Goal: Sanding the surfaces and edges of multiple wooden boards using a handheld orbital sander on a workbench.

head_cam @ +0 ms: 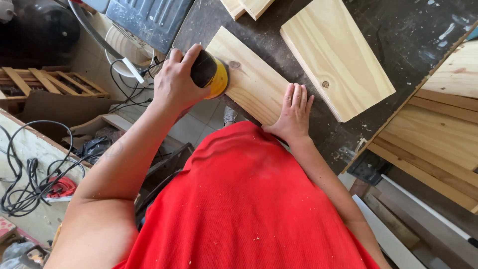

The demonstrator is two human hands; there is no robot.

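Hands [294, 112] on board [251, 82] (sander [211, 73] gripped)

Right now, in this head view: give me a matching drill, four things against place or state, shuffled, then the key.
Things:
1. left hand
2. right hand
3. second pine board
4. coiled black cable

Places or states:
A. lying apart on the dark workbench, knot near its lower edge
B. gripping the yellow and black sander
C. on the pale surface at far left
D. pressed flat on the pine board being sanded

Pairs: 1-B, 2-D, 3-A, 4-C
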